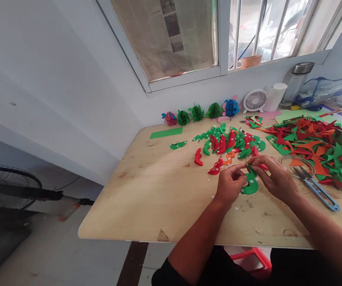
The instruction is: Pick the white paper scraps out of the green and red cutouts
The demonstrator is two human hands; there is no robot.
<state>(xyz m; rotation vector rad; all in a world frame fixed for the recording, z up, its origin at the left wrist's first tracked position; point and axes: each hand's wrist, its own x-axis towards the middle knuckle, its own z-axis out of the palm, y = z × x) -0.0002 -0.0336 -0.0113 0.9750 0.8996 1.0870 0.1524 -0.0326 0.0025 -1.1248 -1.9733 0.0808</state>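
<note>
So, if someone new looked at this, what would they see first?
Probably the big pile of red, orange and green paper scraps on the table's right side. Then the left hand and right hand holding green paper to its left. Behind, puffy paper shapes line the wall beside a little white fan.

White-spotted, curved green paper cutout (252, 188) between the fingers (240, 180).

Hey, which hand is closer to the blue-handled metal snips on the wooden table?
Right. The right hand is just left of the blue-handled metal snips; the left hand is farther left, beyond the right hand.
</note>
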